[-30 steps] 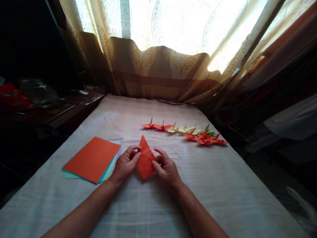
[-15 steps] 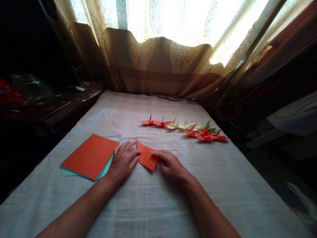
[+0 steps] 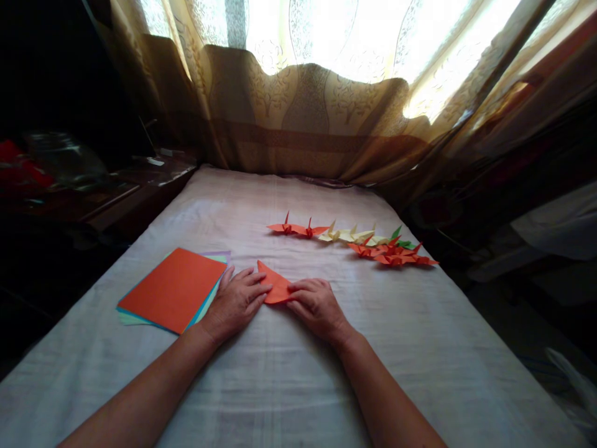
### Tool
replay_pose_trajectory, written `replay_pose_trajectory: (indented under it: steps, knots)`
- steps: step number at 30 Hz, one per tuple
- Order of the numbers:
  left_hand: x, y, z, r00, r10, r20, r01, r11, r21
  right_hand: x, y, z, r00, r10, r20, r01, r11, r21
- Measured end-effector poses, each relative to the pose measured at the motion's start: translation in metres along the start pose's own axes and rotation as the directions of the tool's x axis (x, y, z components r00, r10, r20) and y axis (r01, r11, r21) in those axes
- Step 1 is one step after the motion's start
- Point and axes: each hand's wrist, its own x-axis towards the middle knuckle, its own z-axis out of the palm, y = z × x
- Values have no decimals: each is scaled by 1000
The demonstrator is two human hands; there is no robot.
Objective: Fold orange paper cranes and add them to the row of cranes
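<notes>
A piece of orange origami paper, folded into a triangle, lies on the cloth between my hands. My left hand rests palm down, fingers apart, with its fingertips on the paper's left edge. On the other side my right hand pinches the paper's right corner between thumb and fingers, which cover that corner. Just left of my left hand is a stack of coloured paper sheets, an orange sheet on top, with blue, green and purple edges showing beneath.
Beyond my right hand stand several folded paper cranes: red-orange ones, cream ones and a green one. A pale checked cloth covers the surface. A patterned curtain hangs at the far end, and a dark cluttered shelf is at left.
The orange paper has gone from a squarish shape to a triangle, its near right part folded upward. My right hand has turned slightly and closed on the corner. The view has shifted a little.
</notes>
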Motion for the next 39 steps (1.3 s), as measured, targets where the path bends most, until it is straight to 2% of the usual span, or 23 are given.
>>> replay_pose_trajectory:
  steps: [4, 7, 10, 15, 32, 39]
  knots:
    - [2, 0, -1, 997, -64, 33, 66, 996, -62, 11, 0, 2, 985, 174, -4, -172, 977, 129]
    - [3, 2, -2, 996, -87, 31, 90, 992, -85, 24, -7, 2, 953, 302, -7, -302, 952, 53]
    - [3, 3, -1, 994, -101, 30, 104, 990, -100, 33, -13, 7, 925, 373, -74, -377, 925, -42]
    - [3, 3, -1, 995, -101, 28, 104, 987, -121, 33, -16, 17, 912, 372, -170, -391, 916, -91]
    - [3, 10, 1, 992, -116, -38, 113, 991, -76, 31, -17, 21, 916, 365, -168, -389, 910, -146]
    - [3, 11, 2, 997, 5, -73, -6, 1000, -19, 33, -20, 19, 910, 389, -145, -411, 892, -189]
